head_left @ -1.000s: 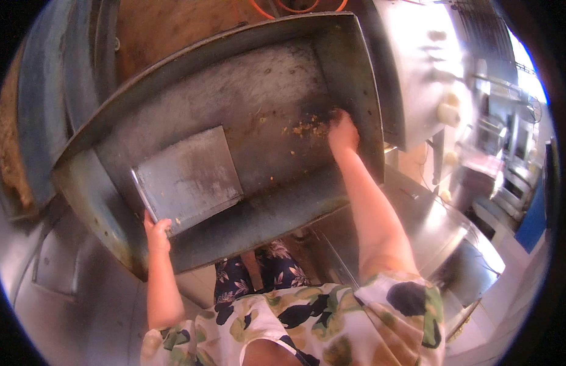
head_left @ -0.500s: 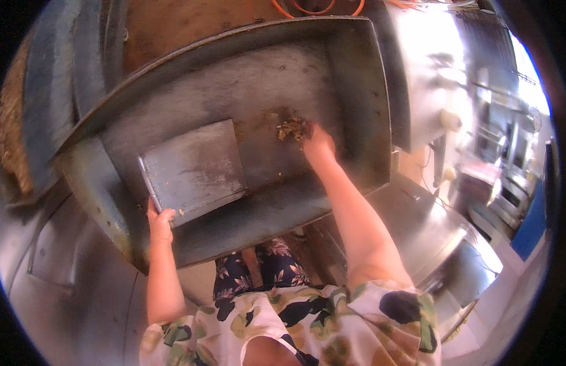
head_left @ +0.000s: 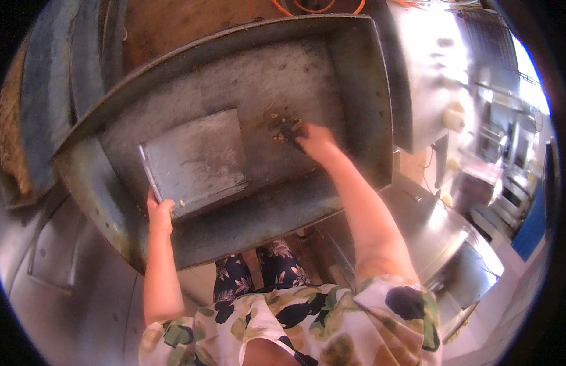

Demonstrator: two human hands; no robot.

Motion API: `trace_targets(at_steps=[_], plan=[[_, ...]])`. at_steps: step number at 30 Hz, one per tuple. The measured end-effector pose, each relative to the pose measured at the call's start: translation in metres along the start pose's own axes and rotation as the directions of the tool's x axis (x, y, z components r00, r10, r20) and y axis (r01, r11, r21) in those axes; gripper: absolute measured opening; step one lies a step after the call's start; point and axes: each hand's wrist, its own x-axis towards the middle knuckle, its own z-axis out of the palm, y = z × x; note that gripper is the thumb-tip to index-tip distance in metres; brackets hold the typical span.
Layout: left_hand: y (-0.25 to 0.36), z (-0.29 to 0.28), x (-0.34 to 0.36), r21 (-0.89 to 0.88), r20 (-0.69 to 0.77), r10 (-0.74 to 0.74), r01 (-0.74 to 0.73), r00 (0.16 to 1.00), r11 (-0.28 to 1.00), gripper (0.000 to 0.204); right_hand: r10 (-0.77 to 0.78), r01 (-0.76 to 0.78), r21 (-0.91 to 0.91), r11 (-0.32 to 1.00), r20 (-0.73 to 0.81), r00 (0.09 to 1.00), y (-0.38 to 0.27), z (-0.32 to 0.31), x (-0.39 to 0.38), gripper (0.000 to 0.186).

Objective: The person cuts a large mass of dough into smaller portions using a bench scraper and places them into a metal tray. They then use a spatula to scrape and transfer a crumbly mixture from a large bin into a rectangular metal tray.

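Observation:
A deep, worn metal trough [head_left: 361,91] spreads out before me. In its left half lies a flat metal sheet [head_left: 200,158] with a raised, rolled left edge, like a scoop. My left hand [head_left: 160,213] is closed around the lower end of that edge, and a few crumbs sit beside the thumb. Farther right, my right hand [head_left: 318,141] is closed on a dark, blurred object [head_left: 290,133], whose kind I cannot make out; its tip touches the trough bottom. Small tan crumbs [head_left: 274,116] lie scattered around it.
The trough's walls rise on all sides of both hands. A metal worktop [head_left: 423,226] stands to its right, with blurred, bright equipment beyond. Left of the trough is a long container [head_left: 11,134] holding brown material. An orange hose [head_left: 319,9] curls behind the far rim.
The tan clump beside my right hand now shows as scattered bits, with the dark object over that spot. My left hand and the metal sheet have hardly moved.

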Motion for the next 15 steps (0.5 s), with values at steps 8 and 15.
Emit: trace_targets(at_steps=[8,15], plan=[[-0.008,0.046,0.043,0.24,0.099,0.038,-0.061,0.994,0.969,0.059,0.478,-0.151,0.784,0.602,-0.202,0.855,0.103,0.01,0.023,0.037],[-0.011,0.061,0.062,0.416,0.075,-0.048,0.012,0.996,0.909,0.054,0.409,-0.329,0.658,0.677,0.035,0.912,-0.046,0.082,0.031,0.04]])
